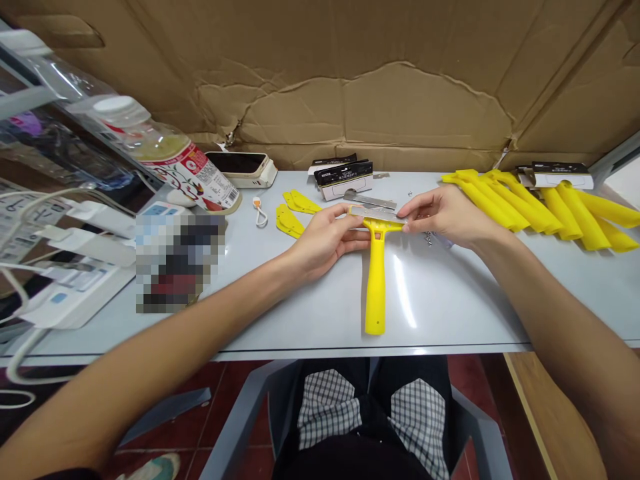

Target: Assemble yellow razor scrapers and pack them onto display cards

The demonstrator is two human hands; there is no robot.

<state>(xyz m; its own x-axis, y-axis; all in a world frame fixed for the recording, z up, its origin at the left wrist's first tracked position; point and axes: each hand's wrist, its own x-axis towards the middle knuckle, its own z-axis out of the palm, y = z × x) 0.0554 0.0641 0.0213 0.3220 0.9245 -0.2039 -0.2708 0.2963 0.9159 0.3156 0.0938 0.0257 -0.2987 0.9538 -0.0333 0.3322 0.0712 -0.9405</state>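
A yellow scraper handle (376, 287) lies in front of me, its grip toward the table's near edge. Across its wide head rests a flat metal blade (383, 213). My left hand (330, 240) is closed on the left end of the scraper head, thumb on top and fingers beneath. At the right end, my right hand (440, 217) pinches the blade and head between thumb and fingertips. Just behind lies another metal blade (370, 199). Small screws (429, 238) are scattered by my right hand.
Yellow scraper handles (500, 203) are piled at right beside a blade box (563, 176). Yellow plates (289, 220) lie left of my hands, black-and-white boxes (345, 179) behind. A bottle (190, 167), a phone (240, 167) and a power strip (75, 293) stand left. Cardboard (375, 80) walls the back.
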